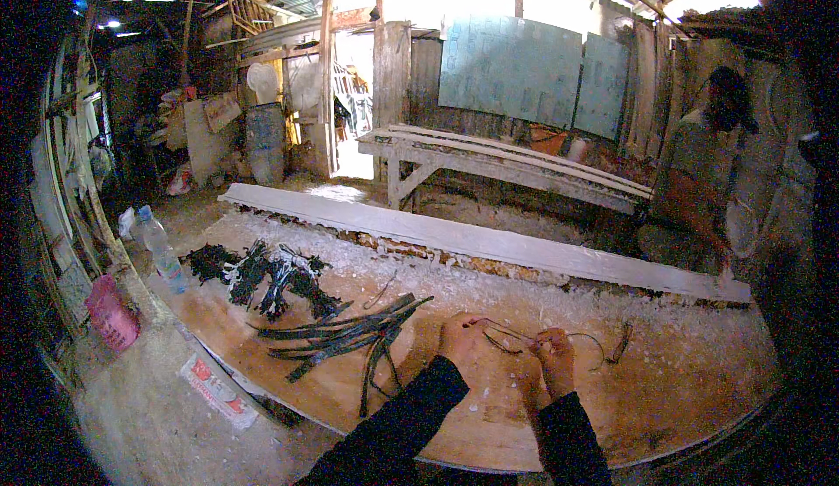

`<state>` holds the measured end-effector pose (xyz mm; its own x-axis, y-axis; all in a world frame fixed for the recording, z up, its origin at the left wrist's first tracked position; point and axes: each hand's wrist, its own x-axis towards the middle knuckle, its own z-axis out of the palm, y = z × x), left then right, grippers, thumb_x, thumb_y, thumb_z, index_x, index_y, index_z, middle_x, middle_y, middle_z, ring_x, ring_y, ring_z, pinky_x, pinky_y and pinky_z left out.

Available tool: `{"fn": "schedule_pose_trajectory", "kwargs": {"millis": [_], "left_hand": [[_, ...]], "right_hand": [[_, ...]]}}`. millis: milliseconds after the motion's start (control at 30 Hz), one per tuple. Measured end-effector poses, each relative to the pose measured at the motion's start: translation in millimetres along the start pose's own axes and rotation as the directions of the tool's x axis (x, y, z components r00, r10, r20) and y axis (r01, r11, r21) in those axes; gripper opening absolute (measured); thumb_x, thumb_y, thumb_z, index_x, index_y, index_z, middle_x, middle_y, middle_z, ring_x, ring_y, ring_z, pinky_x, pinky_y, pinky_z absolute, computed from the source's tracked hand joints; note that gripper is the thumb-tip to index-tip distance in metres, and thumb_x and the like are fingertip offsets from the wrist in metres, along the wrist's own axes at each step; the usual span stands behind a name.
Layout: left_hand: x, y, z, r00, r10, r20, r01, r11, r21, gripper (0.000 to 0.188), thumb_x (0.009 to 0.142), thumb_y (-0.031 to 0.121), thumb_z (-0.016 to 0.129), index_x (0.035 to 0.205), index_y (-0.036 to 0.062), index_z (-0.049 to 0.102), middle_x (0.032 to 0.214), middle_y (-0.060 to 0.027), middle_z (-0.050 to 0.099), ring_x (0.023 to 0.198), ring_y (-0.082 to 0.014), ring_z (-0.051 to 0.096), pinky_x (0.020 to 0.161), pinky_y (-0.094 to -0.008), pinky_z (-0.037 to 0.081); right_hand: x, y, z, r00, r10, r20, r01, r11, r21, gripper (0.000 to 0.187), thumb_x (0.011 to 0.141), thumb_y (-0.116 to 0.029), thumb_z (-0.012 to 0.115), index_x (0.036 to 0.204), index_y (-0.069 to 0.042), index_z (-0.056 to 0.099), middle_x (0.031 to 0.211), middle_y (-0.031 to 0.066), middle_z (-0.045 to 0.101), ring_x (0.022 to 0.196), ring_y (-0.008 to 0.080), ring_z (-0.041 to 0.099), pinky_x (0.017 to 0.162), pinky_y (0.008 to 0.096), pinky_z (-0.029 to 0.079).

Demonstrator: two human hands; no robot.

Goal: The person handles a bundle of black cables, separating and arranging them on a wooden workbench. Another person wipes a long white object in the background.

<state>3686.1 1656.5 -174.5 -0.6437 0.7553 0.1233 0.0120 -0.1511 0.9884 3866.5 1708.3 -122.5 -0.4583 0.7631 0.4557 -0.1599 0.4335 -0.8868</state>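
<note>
Above the brown wooden tabletop [682, 381], a thin dark strand [500, 328] runs between my two hands. My left hand [461, 336] is closed with one end of the strand at its fingertips. The fingers of my right hand [556, 357] pinch the strand farther along. From there a thin tail [591, 339] curves right, toward a short dark piece [621, 343] lying on the table. Beside my left hand lies a loose pile of flat black strips [350, 337]. Farther left are several tied bundles of black and whitish strips [271, 278].
A long whitish board [472, 235] lies along the table's far edge. On the left are a clear plastic bottle [159, 248], a pink bag [112, 313] and a white-and-red packet [217, 390]. A wooden bench [507, 161] stands beyond, and another person [703, 158] is at the right.
</note>
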Motion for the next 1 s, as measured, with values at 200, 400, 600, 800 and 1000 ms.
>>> {"fn": "schedule_pose_trajectory", "kwargs": {"millis": [200,400,600,800,1000], "left_hand": [[16,-18,-3,0.923,0.261,-0.282,-0.230,0.963,0.139,0.010,0.067,0.010,0.065,0.071,0.0028,0.060,0.065,-0.0039,0.057,0.058,-0.0133,0.053,0.057,-0.0258,0.043],[8,-21,3,0.896,0.376,-0.237,-0.311,0.911,0.270,0.012,0.066,0.011,0.066,0.068,0.0017,0.059,0.065,-0.0076,0.056,0.058,-0.0176,0.054,0.056,-0.0271,0.043],[4,-21,9,0.913,0.384,-0.138,-0.323,0.886,0.332,0.012,0.068,0.013,0.065,0.070,0.0023,0.059,0.067,-0.0088,0.056,0.058,-0.0191,0.054,0.055,-0.0286,0.043],[-9,-7,12,0.948,0.318,0.007,-0.305,0.903,0.303,0.012,0.071,0.009,0.060,0.081,0.0027,0.060,0.073,-0.0066,0.057,0.061,-0.0156,0.054,0.052,-0.0277,0.044],[-26,11,18,0.856,-0.073,0.511,0.050,0.997,0.059,0.019,0.077,0.013,0.057,0.094,0.0055,0.057,0.076,0.0000,0.056,0.063,-0.0086,0.052,0.048,-0.0252,0.045]], "right_hand": [[-18,-22,20,0.878,0.091,0.470,-0.148,0.985,0.085,0.007,0.070,-0.010,0.064,0.074,-0.005,0.061,0.102,0.0077,0.051,0.093,0.0226,0.049,0.083,0.0337,0.038],[-18,-26,19,0.857,0.142,0.496,-0.085,0.987,-0.137,0.014,0.066,-0.010,0.068,0.079,-0.008,0.065,0.110,0.0077,0.050,0.109,0.0229,0.041,0.093,0.0371,0.030],[-19,-16,15,0.914,0.176,0.364,-0.190,0.982,0.002,0.011,0.065,-0.004,0.067,0.074,-0.006,0.061,0.083,0.0050,0.058,0.099,0.0182,0.047,0.083,0.0327,0.039],[-17,-33,16,0.958,0.276,0.080,-0.288,0.917,0.275,0.013,0.067,-0.002,0.063,0.065,-0.005,0.051,0.068,0.0019,0.054,0.068,0.0117,0.050,0.062,0.0240,0.041],[-4,-35,14,0.921,0.336,-0.198,-0.215,0.860,0.462,0.014,0.068,-0.003,0.063,0.064,-0.005,0.049,0.062,0.0012,0.052,0.062,0.0115,0.048,0.059,0.0246,0.038]]}}
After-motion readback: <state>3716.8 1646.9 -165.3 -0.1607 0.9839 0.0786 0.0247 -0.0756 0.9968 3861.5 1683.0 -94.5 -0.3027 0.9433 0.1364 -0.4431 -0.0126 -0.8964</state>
